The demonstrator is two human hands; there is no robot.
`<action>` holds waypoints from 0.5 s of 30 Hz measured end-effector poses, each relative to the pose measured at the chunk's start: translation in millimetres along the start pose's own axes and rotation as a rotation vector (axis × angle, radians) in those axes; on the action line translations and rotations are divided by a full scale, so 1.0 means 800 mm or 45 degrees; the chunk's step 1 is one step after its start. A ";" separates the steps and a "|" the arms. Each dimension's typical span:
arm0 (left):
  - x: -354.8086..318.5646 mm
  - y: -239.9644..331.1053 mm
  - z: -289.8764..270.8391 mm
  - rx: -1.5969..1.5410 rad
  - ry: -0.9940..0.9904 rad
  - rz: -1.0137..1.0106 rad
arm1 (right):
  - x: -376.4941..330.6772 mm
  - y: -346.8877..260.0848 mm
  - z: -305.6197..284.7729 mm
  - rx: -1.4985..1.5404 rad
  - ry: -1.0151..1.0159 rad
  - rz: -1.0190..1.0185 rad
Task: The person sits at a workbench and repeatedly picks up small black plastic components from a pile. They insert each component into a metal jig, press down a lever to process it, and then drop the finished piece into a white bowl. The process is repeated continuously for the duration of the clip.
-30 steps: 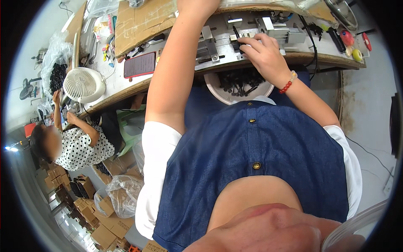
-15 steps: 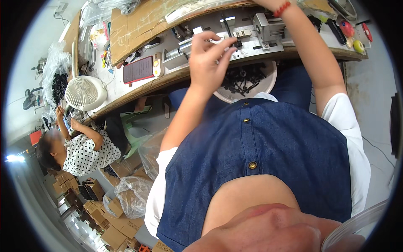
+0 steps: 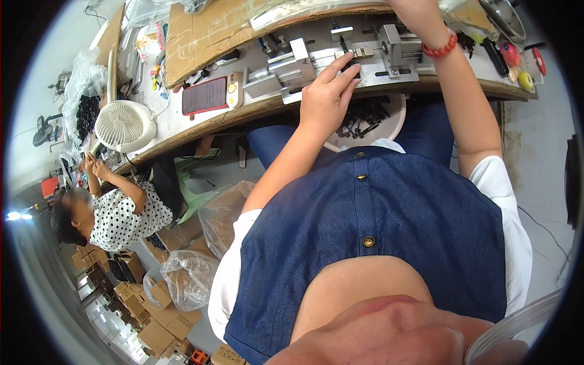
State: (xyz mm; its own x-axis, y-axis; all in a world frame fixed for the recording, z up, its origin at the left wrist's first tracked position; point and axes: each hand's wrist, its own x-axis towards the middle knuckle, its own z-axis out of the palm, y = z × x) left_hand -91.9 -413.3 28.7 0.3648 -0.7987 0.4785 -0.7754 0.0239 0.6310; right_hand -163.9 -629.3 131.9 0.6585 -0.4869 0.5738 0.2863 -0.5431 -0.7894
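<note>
My left hand (image 3: 328, 97) is at the metal fixture (image 3: 298, 64) on the bench, its fingertips closed around a small black part (image 3: 349, 70) at the fixture's middle. Just beyond those fingertips, a thin black rod (image 3: 343, 44) points away from me. My right hand (image 3: 420, 18), with a red bead bracelet (image 3: 439, 47) at the wrist, reaches past the fixture's right-hand block (image 3: 398, 48). The upper edge of the picture cuts off its fingers. Below the bench edge, a white tub (image 3: 398, 115) full of black parts sits at my lap, partly behind my left forearm.
Left of the fixture lie a red-edged phone (image 3: 205, 97) and a white fan (image 3: 125, 126). Cardboard (image 3: 207, 33) covers the bench's far side. Small tools and a pink round object (image 3: 510, 55) are at the right end. Another person (image 3: 115, 213) sits at the far left.
My left hand has moved right and down onto the fixture, its fingers closing at the black part. My right hand has come lower into view. The whole view has shifted slightly.
</note>
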 end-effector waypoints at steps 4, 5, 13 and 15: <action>0.012 0.008 -0.019 -0.037 -0.080 -0.034 | -0.053 -0.011 -0.008 0.249 -0.036 0.340; 0.022 0.010 -0.027 -0.003 0.016 0.038 | -0.069 -0.008 -0.010 0.284 -0.104 0.345; 0.190 -0.070 -0.135 0.617 0.305 0.364 | -0.145 -0.027 0.030 -0.564 -0.313 -0.150; 0.218 -0.100 -0.138 0.692 0.113 0.273 | -0.153 -0.014 0.040 -0.657 -0.335 -0.184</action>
State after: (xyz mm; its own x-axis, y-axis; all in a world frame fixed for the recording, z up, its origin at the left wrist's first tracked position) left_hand 90.4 -488.6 129.2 0.1944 -0.7562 0.6248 -0.9809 -0.1511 0.1223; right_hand -225.4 -542.1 63.5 0.8074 -0.2332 0.5420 0.0541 -0.8854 -0.4616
